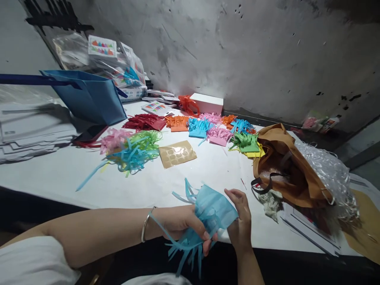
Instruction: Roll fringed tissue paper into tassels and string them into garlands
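Both my hands hold a light blue fringed paper tassel [209, 211] at the near edge of the white table [166, 186]. My left hand [181, 223], with a silver bangle on the wrist, is closed round its lower left part, where blue strips hang down. My right hand [241, 221] pinches its right edge with curled fingers. On the table beyond lie a loose heap of pink, green and blue paper strips [132, 148] and a tan sheet of round stickers [177, 153].
Finished tassels in red, orange, blue, pink and green [204, 128] lie in rows farther back. A blue tote bag [89, 97] stands at the left, a white box [207, 103] by the wall. A brown bag [285, 166] with clear plastic [326, 170] sits at the right.
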`<state>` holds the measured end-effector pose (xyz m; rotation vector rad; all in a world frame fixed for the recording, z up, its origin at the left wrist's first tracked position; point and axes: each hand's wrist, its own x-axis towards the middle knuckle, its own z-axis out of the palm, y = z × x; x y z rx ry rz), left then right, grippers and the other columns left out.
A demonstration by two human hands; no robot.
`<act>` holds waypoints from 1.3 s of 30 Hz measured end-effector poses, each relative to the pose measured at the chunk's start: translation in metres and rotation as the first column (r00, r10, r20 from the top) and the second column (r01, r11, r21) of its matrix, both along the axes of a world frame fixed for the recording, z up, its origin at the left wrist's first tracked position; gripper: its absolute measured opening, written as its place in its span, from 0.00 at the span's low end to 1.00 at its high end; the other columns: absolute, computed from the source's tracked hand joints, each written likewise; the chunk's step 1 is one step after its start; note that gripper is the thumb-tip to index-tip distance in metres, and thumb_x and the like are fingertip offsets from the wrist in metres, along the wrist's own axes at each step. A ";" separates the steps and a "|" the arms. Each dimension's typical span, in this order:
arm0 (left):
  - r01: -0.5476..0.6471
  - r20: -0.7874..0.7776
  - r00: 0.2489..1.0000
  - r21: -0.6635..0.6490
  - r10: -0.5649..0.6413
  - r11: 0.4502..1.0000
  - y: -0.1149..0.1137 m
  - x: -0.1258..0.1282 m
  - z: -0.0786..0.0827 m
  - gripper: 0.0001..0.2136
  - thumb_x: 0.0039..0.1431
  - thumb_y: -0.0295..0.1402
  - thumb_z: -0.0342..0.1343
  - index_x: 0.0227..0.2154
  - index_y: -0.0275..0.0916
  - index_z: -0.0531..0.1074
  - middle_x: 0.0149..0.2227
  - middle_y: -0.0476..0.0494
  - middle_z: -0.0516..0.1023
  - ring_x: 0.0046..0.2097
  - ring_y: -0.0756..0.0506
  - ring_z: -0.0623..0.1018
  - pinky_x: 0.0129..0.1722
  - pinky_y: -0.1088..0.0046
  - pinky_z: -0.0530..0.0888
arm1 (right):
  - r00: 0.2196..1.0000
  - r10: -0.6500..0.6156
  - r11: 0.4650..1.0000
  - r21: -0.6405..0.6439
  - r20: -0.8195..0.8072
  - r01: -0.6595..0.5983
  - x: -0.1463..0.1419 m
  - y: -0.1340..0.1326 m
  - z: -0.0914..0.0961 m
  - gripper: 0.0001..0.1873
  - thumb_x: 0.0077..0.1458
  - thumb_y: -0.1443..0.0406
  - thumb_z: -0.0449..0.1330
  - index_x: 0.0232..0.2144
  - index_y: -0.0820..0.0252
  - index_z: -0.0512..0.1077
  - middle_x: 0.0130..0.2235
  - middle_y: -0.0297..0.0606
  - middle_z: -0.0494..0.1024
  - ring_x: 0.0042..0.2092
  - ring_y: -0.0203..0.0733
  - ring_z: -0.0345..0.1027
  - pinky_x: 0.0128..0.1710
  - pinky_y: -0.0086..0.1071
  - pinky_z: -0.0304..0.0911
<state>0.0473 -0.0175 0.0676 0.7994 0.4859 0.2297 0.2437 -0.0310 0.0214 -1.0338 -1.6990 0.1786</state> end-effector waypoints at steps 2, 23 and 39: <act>0.127 0.032 0.991 -0.009 -0.127 0.992 0.002 0.002 0.001 0.12 0.43 0.28 0.61 0.34 0.33 0.81 0.24 0.48 0.79 0.27 0.49 0.78 0.34 0.74 0.77 | 0.999 0.041 0.997 -0.067 -0.014 -0.042 -0.006 0.001 0.003 0.22 0.60 0.72 0.52 0.54 0.55 0.72 0.46 0.41 0.76 0.46 0.44 0.75 0.43 0.35 0.73; 0.083 -0.510 0.756 0.697 0.411 0.712 0.078 -0.092 0.013 0.14 0.55 0.35 0.56 0.42 0.33 0.73 0.35 0.43 0.79 0.35 0.43 0.78 0.39 0.65 0.77 | 0.688 -0.228 0.965 0.252 0.689 0.068 0.032 -0.020 -0.018 0.19 0.62 0.79 0.48 0.47 0.69 0.76 0.50 0.47 0.80 0.57 0.49 0.70 0.62 0.48 0.62; 0.297 -0.210 0.862 0.947 0.462 -0.125 -0.001 -0.031 -0.057 0.11 0.67 0.22 0.45 0.45 0.36 0.71 0.46 0.40 0.79 0.47 0.42 0.75 0.49 0.62 0.72 | 0.842 0.149 0.980 -0.191 0.518 -0.056 0.022 -0.034 -0.031 0.18 0.67 0.72 0.50 0.57 0.65 0.67 0.54 0.43 0.77 0.61 0.46 0.63 0.63 0.48 0.52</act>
